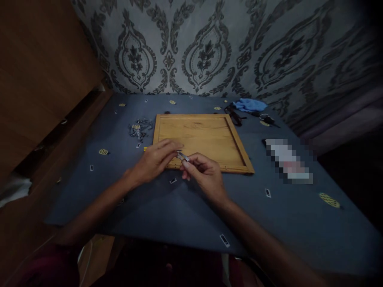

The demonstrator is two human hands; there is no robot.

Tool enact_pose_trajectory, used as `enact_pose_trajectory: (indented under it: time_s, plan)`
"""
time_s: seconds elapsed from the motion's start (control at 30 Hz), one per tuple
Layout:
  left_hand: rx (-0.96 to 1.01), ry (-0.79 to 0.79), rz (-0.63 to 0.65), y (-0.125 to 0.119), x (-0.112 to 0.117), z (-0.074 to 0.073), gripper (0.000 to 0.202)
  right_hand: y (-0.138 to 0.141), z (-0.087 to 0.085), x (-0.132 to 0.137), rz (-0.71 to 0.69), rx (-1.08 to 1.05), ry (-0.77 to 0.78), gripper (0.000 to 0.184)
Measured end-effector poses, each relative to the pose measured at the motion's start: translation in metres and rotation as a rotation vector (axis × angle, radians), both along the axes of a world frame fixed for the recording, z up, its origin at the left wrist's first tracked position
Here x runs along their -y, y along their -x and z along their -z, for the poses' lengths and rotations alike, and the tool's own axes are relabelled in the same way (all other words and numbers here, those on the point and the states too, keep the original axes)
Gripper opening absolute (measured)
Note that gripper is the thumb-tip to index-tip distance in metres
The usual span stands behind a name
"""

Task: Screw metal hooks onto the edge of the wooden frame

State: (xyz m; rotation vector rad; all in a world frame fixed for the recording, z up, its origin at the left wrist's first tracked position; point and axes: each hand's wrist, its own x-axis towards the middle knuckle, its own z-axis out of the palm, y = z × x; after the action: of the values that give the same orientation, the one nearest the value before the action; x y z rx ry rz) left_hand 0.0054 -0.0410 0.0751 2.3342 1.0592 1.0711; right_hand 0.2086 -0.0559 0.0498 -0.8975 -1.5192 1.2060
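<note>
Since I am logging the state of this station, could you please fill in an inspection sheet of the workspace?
Surface: dark blue table covering with scattered yellow and pale prints.
Work items: rimmed wooden panel behind the hands; small metal piece between them; heap of metal pieces left of the panel.
Clutter: blue cloth and dark glasses at the far right; pixelated item at right.
Hands: right hand pinches the metal piece; left hand is at its other end, grip partly hidden.
Cables: thin pale curve below the table's edge, nature unclear.
Surroundings: patterned backdrop; wooden furniture at left.
</note>
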Motion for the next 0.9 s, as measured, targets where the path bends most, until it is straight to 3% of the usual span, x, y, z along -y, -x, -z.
enact_pose_trajectory:
  time_s: [0.17, 0.27, 0.57, 0.9]
  plan:
    - [0.564, 0.642, 0.074, 0.004, 0.003, -0.001, 0.041, -0.001, 0.012, 0.008, 0.054, 0.003, -0.099, 0.020]
    - [0.693, 0.814, 0.068, 0.006, 0.005, -0.002, 0.047, 0.001, 0.014, 0.009, 0.044, 0.016, -0.142, 0.015]
    - [0.773, 0.919, 0.052, 0.006, 0.007, -0.002, 0.050, 0.002, 0.017, 0.012, 0.015, 0.044, -0.138, 0.015]
    - [0.727, 0.932, 0.034, 0.007, 0.004, 0.002, 0.051, 0.003, 0.017, 0.013, -0.029, 0.065, -0.066, 0.022]
